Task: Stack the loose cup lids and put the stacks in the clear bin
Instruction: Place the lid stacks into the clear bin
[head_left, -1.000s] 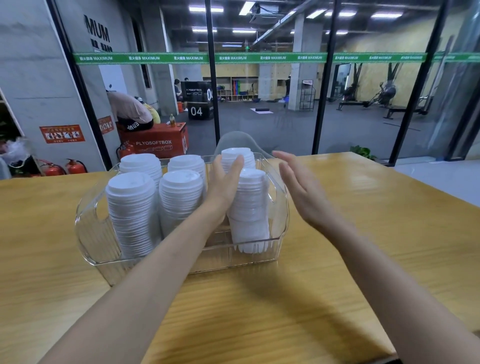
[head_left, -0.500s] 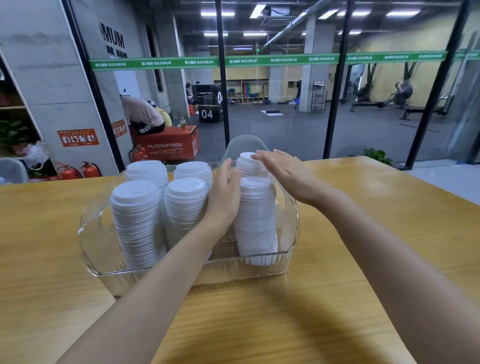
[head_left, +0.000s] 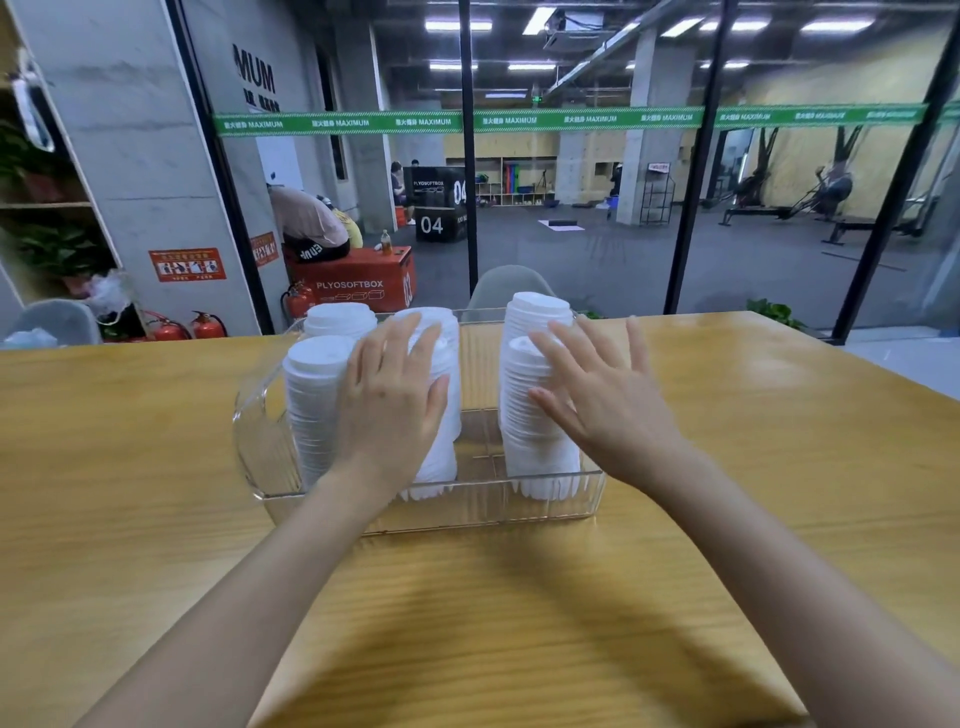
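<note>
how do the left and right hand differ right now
The left hand is in front of the middle lid stack, the right hand in front of the right lid stack. The left hand's fingers sit closer together; the right hand's fan wide. Both are open, gripping nothing, over the clear bin.

At frame centre the clear bin (head_left: 545, 506) sits on the table (head_left: 130, 467), with lid stacks (head_left: 317, 405) standing in its left and right parts, a gap between.
</note>
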